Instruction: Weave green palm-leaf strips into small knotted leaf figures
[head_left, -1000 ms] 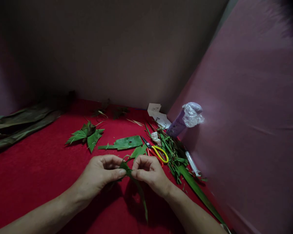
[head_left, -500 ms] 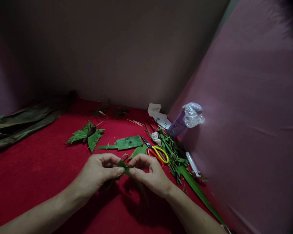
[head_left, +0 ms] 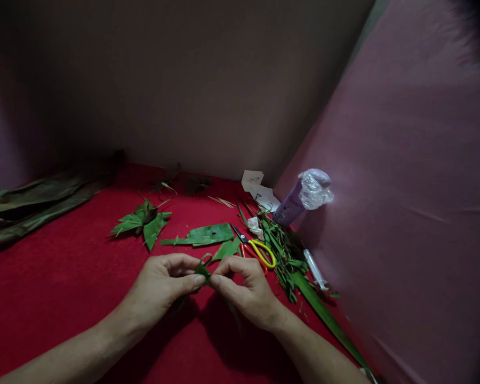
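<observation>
A green leaf strip [head_left: 202,270], folded with a small loop at its top, is held between my two hands above the red cloth. My left hand [head_left: 164,280] pinches it between thumb and fingers. From the other side, my right hand [head_left: 244,285] grips it with thumb and forefinger, fingertips almost touching the left thumb. Part of the strip hangs below the hands, dim in the shadow. Just beyond the right hand lie scissors [head_left: 258,252] with one yellow and one red handle. Cut leaf pieces [head_left: 210,234] lie flat behind the hands.
A leafy sprig [head_left: 146,220] lies left of centre. Large dry leaves [head_left: 36,205] lie at far left. On the right are leaf scraps [head_left: 282,250], a syringe [head_left: 316,270], a purple bottle [head_left: 290,207] with plastic wrap, white cards [head_left: 264,196] and thin sticks [head_left: 222,201].
My right thumb and forefinger have come closer together on the leaf strip, and the right hand has shifted slightly left. The left hand stays almost in place.
</observation>
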Demonstrator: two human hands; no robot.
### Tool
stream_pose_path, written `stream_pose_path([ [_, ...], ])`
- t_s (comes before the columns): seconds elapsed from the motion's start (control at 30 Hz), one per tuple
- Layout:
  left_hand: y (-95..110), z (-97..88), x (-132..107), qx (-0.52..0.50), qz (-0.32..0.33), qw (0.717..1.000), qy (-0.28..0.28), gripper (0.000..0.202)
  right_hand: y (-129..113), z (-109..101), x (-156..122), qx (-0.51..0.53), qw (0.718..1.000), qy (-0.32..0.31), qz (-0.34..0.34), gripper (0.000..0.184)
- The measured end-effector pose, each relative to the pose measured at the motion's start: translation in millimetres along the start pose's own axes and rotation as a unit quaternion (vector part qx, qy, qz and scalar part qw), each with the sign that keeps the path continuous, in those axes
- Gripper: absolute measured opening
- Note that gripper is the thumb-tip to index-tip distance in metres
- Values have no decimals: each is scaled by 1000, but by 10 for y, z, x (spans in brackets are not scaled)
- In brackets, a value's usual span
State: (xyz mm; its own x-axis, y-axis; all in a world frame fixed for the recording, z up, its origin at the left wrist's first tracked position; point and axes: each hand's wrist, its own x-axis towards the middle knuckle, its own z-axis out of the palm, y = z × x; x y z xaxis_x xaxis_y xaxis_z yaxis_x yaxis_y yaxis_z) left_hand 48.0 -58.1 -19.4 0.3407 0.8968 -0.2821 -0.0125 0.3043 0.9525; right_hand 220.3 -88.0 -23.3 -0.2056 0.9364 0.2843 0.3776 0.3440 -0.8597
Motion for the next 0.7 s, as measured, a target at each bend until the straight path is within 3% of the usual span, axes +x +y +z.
stream_pose_path([
  [0.27, -16, -10, 4, 44, -34, 994, -90, 29, 62, 21, -15, -3, 1000, -9, -5, 15],
  [0.47, -60, -28, 42, 23, -32, 997, -72, 28, 19, 24, -30, 3, 1000, -7, -2, 15],
  [0.7, -6, -2, 19, -7, -55, 998, -35, 24, 7, 33, -27, 70, 996, -22, 51, 15],
])
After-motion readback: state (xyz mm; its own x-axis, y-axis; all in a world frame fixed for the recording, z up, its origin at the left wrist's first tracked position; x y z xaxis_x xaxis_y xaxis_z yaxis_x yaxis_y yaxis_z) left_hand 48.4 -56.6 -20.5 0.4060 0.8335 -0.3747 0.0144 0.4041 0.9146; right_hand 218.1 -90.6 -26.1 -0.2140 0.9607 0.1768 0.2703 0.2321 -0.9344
